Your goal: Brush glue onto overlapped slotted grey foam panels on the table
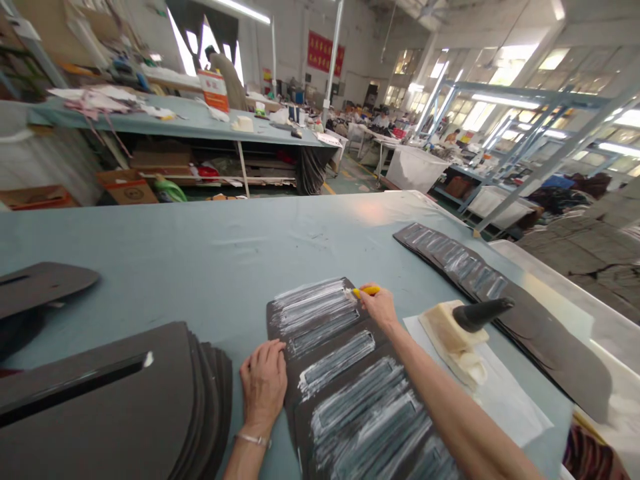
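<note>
My right hand [379,305] is closed on a brush with a yellow handle [369,291]. The brush tip meets the far end of a dark grey panel [330,321] streaked with a white, glue-like coating. Several such panels overlap in a row toward me, each with a long slot ringed in white smears. Flat and with fingers extended, my left hand [264,381] rests at the panels' left edge. To the right of my right forearm, a cream-coloured, crusted container [453,330] with a black cone-shaped piece [483,313] lies on a white sheet [520,407].
Left of my left hand is a stack of dark slotted panels [125,400], with another pile [45,287] behind it. Along the right edge runs a row of coated panels [460,267]. Beyond the blue-green table [200,247] is another worktable [185,123]; a person [227,77] stands behind it.
</note>
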{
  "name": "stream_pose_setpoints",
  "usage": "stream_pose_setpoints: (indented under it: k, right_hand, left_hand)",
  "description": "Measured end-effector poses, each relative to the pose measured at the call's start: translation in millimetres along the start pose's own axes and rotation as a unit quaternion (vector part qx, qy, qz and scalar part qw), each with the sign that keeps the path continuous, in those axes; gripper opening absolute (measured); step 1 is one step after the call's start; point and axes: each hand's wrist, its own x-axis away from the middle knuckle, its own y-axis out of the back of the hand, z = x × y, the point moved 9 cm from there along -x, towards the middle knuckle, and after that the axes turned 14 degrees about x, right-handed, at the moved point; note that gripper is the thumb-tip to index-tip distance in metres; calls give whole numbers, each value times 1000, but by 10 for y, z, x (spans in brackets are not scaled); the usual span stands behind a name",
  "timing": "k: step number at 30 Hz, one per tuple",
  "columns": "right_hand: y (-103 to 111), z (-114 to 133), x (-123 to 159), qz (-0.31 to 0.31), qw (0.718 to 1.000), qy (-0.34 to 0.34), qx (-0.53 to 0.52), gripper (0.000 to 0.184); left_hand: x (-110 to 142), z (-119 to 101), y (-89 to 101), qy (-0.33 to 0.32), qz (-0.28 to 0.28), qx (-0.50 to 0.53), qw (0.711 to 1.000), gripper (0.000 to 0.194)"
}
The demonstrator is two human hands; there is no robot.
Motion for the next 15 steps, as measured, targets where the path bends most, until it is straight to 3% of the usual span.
stream_pose_setpoints:
  k: [3,6,8,11,13,15]
  right_hand:
    - [-213,453,289,4,997,67,-44,21]
    - [-638,912,645,76,981,143,-102,20]
    - [-866,1044,793,116,973,163,-116,21]
    - [-858,811,686,111,982,113,-99,20]
    - [-583,470,445,75,992,63,-84,19]
    - [-153,55,156,13,998,1,-68,18]
  left_hand:
    - [2,0,-2,4,4,-7,1000,24]
    - [2,-5,-8,5,11,-12,1000,24]
    - [3,-8,-10,4,16,-13,1000,24]
    - [4,-4,-7,3,16,-9,1000,24]
    - [2,9,-7,3,11,-3,1000,23]
    - [-3,28,-9,6,3,4,1000,21]
